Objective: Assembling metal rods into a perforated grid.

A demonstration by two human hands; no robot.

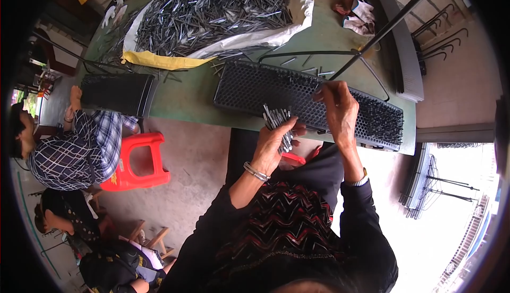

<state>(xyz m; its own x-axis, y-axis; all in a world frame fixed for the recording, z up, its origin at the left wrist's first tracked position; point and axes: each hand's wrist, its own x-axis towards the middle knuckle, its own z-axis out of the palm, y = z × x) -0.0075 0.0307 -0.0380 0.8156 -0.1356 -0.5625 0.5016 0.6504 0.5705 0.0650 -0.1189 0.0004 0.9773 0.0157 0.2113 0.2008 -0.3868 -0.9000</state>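
A bundle of thin grey metal rods (277,119) stands up out of my left hand (267,148), whose fingers are wrapped round it just off the table's near edge. Above a long black tray (256,90) full of round holes, my right hand (342,113) is closed with its fingertips pinched together. Whatever lies between those fingertips is too small to make out. Many short dark pieces (380,123) stick up from the holes at the tray's right end and along its far edge; holes in the middle and left show bare.
A heap of loose rods (212,17) lies on a white sheet (265,39) on the green table (186,92). A black metal bar (390,30) slants over the tray. Work gloves (358,17) lie at the back. Left, a person (74,149) sits at another tray (114,94), near a red stool (141,160).
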